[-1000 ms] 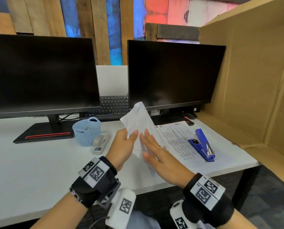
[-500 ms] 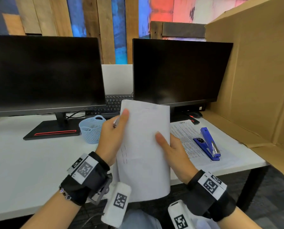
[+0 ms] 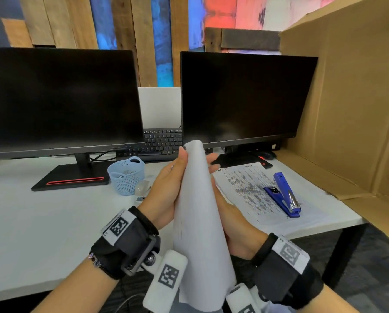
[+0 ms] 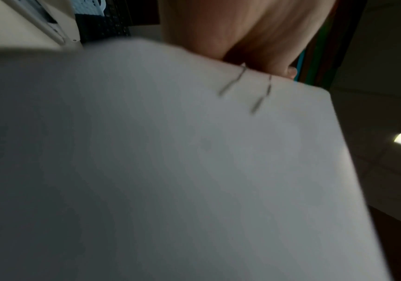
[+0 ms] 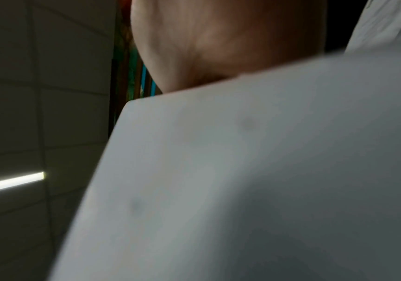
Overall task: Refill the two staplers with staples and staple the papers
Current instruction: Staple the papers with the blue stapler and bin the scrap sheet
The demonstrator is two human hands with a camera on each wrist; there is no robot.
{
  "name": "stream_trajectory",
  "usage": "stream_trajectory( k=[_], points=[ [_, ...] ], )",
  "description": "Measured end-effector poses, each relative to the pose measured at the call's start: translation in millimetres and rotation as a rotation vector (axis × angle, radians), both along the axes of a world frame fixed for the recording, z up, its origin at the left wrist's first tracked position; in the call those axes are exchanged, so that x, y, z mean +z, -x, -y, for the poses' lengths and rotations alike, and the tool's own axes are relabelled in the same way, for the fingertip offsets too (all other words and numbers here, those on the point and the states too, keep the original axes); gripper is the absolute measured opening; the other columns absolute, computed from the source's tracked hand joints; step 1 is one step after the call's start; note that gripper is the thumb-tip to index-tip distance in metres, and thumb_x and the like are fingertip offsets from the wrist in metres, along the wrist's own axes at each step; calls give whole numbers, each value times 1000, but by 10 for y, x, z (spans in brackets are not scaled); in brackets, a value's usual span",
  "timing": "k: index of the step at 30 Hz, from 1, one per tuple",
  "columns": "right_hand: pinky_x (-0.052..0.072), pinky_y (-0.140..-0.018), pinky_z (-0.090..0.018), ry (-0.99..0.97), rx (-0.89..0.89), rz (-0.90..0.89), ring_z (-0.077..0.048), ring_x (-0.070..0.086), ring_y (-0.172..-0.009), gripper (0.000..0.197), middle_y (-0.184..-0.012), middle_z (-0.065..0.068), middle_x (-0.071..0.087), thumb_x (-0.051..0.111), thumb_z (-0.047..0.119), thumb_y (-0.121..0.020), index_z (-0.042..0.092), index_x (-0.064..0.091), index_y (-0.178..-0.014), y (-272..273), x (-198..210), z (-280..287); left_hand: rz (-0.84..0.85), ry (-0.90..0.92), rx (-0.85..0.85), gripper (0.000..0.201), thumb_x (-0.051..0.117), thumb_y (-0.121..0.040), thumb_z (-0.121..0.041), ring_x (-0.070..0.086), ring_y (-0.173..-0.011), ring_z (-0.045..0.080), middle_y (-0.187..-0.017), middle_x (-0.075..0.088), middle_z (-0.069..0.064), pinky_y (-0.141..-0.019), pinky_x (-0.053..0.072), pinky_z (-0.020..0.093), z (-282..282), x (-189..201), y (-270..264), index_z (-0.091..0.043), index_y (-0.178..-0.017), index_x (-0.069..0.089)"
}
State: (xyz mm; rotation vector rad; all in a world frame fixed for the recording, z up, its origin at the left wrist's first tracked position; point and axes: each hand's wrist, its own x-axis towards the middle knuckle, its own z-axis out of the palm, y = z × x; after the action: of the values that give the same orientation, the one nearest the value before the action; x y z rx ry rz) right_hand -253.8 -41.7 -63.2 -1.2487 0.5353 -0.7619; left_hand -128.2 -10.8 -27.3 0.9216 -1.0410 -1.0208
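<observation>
I hold a white stapled sheaf of papers (image 3: 198,222) upright over the desk's front edge, bowed into a narrow curve. My left hand (image 3: 167,186) grips its left side and my right hand (image 3: 232,224) grips its right side, fingertips showing behind the top. In the left wrist view the papers (image 4: 170,171) show two staples (image 4: 242,89) near the top edge, below my left hand (image 4: 242,28). The right wrist view is filled by the papers (image 5: 242,180) and my right hand (image 5: 218,38). A blue stapler (image 3: 284,193) lies on printed sheets (image 3: 245,184) at the right. A pale stapler (image 3: 142,190) peeks out beside my left hand.
A light blue perforated basket (image 3: 125,175) stands behind the pale stapler. Two dark monitors (image 3: 60,98) (image 3: 245,98) and a black keyboard (image 3: 162,141) line the back of the white desk (image 3: 42,222). A large cardboard box (image 3: 347,109) walls the right side.
The papers went from lying on the desk to being lifted upright. They were broad and flat between my hands half a second ago; now my hands have pressed closer and bowed them narrow.
</observation>
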Motion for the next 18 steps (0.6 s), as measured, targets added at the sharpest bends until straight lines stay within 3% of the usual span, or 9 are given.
stream_trajectory(
  k=[1,3,7,8,10,12,14,18],
  points=[
    [51,-98,-41,7,3,-9,-12,66,-106,35,-114,5,70,47,53,-90,41,57,-121,2,-10,-10,5,4,8,48,41,-85,-53,67,-108,19,-116,71,3,-89,56,38,-9,2,1,-22,-115,63],
    [54,-88,-35,0,21,-43,-8,69,-90,24,-93,10,75,43,49,-95,43,64,-105,45,-48,-5,52,17,68,43,45,-85,-51,72,-91,20,-100,75,6,-78,60,35,-35,1,20,-20,-107,66],
    [52,-94,-33,102,66,-60,0,70,-91,43,-88,23,74,32,53,-96,61,69,-75,122,7,-68,156,135,348,40,51,-89,-46,57,-66,16,-75,62,6,-60,49,28,-37,1,73,-8,-92,64],
    [53,-93,-29,142,80,-63,2,69,-90,40,-87,25,73,33,51,-93,59,70,-77,151,8,-85,155,172,428,39,51,-91,-45,51,-65,18,-73,56,8,-58,44,29,-15,-6,67,-7,-87,62],
    [55,-87,-23,250,88,-81,2,69,-93,26,-93,22,74,47,46,-86,42,70,-95,205,-30,-114,143,229,548,36,51,-93,-44,43,-65,19,-72,49,9,-55,37,30,30,-11,51,-11,-79,57],
    [55,-87,-23,416,60,-207,1,66,-100,36,-108,16,71,68,44,-80,34,59,-113,226,-133,-109,119,250,596,34,52,-94,-43,42,-65,20,-71,48,10,-55,37,31,61,-17,64,-15,-74,53],
    [54,-85,-21,557,-41,-332,5,62,-99,51,-110,15,67,81,40,-72,35,56,-116,245,-216,-93,88,247,584,33,53,-94,-40,44,-65,19,-71,49,11,-56,39,31,80,-39,114,-14,-75,54],
    [56,-83,-24,630,-206,-363,0,63,-97,47,-108,10,68,82,35,-73,28,59,-115,471,-290,15,78,282,549,30,56,-93,-33,46,-66,13,-70,50,2,-57,39,26,75,-109,189,-10,-74,51]
  ],
)
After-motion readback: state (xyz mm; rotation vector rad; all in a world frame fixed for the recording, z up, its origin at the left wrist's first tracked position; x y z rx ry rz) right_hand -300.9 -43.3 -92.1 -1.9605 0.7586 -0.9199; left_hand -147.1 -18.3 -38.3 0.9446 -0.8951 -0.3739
